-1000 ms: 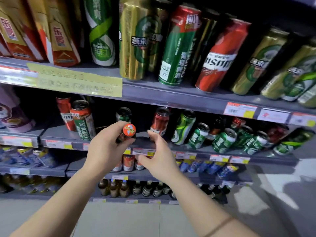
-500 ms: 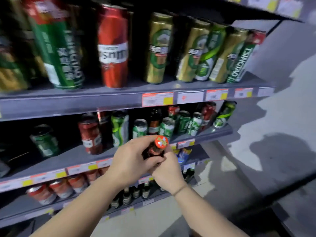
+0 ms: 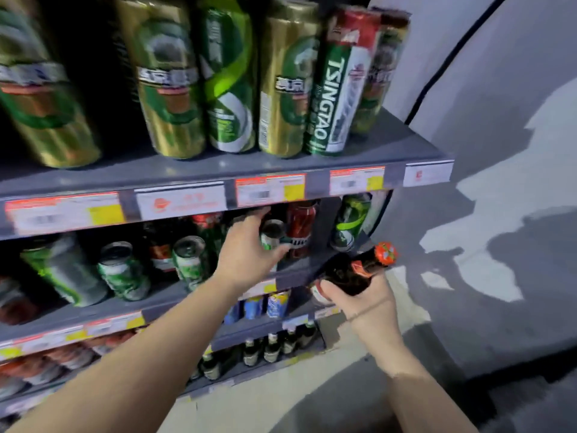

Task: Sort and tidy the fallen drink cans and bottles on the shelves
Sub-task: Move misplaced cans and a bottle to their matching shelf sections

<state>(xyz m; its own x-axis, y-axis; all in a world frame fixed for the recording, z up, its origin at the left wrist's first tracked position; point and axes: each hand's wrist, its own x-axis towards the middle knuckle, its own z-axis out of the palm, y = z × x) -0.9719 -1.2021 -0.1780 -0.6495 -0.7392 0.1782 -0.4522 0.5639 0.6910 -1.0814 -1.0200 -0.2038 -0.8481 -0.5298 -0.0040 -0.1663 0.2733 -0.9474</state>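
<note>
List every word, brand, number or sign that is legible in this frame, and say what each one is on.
"TSINGTAO": runs lengthwise down the green, white and red can near the right end of the top shelf.
Characters on the gold cans: too blurred to read.
Price tags on the shelf edges: blurred, unreadable.
Dark bottle in the right hand: label unreadable.

Only legible txt: "TSINGTAO", white letters running vertically on the green-and-red can, top shelf, upper centre-right of frame. Other can labels + the price tags on shelf edge too blurred to read.
</note>
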